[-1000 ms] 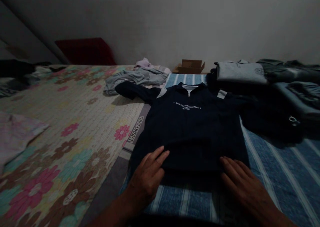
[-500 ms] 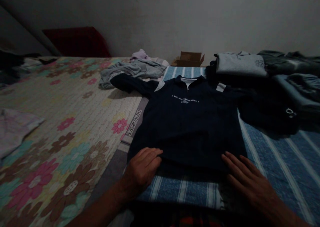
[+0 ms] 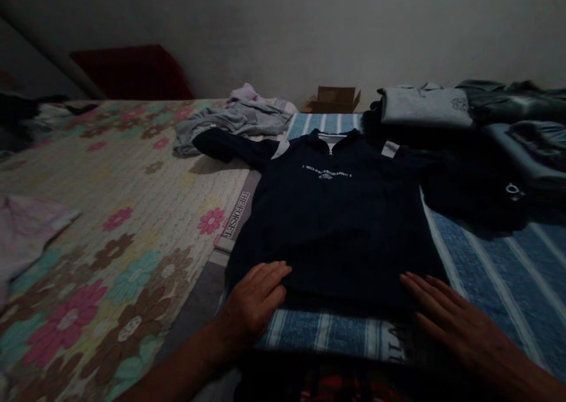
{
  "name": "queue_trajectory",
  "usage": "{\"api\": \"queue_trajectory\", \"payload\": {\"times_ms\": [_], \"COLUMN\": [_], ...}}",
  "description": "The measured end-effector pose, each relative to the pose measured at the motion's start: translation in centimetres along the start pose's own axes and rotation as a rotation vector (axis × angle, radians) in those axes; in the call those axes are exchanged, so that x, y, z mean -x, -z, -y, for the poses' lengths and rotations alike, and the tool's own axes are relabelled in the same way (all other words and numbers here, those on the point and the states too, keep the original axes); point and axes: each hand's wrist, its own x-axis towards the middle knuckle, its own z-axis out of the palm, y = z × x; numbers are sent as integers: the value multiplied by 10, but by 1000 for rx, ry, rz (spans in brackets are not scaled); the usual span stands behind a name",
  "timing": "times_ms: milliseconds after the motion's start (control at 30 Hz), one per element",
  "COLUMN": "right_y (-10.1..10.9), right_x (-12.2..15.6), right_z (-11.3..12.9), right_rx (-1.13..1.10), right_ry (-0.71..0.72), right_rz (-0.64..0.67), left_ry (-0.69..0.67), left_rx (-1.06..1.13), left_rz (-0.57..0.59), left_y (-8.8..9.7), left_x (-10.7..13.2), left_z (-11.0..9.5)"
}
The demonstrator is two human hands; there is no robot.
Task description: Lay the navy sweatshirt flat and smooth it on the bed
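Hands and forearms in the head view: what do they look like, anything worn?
Neither the left hand nor the right hand wears a glove, and no ring or watch shows. The forearms have no sleeves in view; dim light may hide finer markings.

The lettering (image 3: pixel 327 172) on the navy shirt (image 3: pixel 340 231) is too small to read; the left edge cuts off the pale pink cloth (image 3: pixel 30 231) (and the dark pile (image 3: pixel 15 119) beyond).

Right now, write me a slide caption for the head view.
Left hand and right hand at the hem of a dark zip-neck top spread partly over blue striped cloth.
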Motion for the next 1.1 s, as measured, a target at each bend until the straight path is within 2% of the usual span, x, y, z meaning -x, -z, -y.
{"api": "queue_trajectory", "payload": {"times_ms": [100, 233, 267, 333, 467, 600, 767, 967, 1100], "right_y": [12, 29, 29, 21, -5, -16, -15, -22, -27], "right_x": [-13, -47, -57, -74, -95, -96, -90, -85, -85], "right_z": [6, 21, 24, 29, 36, 40, 37, 35, 36], "right_rx": [-34, -102, -112, -140, -207, -251, -283, -353, -353], "right_ry": [35, 151, 167, 149, 165, 184, 200, 172, 130], "right_rz": [9, -24, -76, -119, 13, 149, 181, 44, -133], "left_ry": [17, 39, 53, 87, 107, 70, 99, 182, 183], "left_rx": [4, 60, 69, 62, -11, -47, -138, -197, -197], "left_rz": [9, 0, -1, -10, -58, -36, -20, 72, 77], "left_y": [0, 4, 4, 3, -1, 0, 3, 10, 15], "left_x": [0, -1, 0, 4, 14, 18, 21, 30, 39], "left_z": [-1, -3, -3, -3, 3, 9, 11, 15, 23]}}
